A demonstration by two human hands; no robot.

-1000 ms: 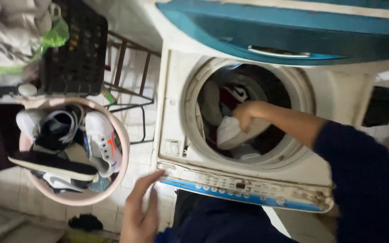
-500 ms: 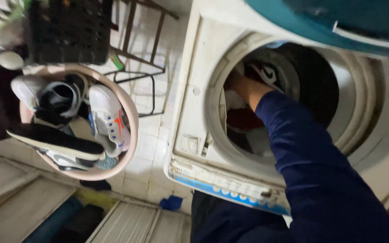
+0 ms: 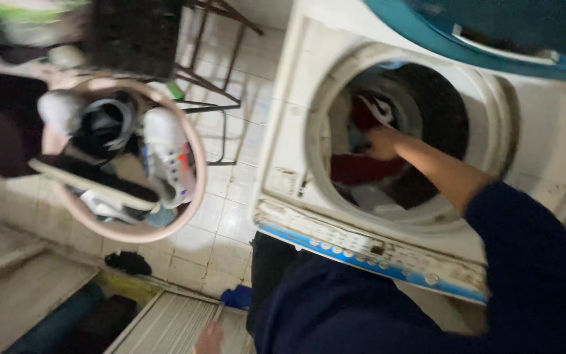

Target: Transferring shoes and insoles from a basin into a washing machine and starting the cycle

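Right hand reaches into the washing machine drum, on the laundry.
Soft, limp clothes, likely heavy if wet: bunch a thick fold; grip cannot be told; left hand hangs loose, holding nothing.

A round pink basin on the tiled floor holds white sneakers and a dark shoe. Behind it stand a black plastic crate and a metal rack.
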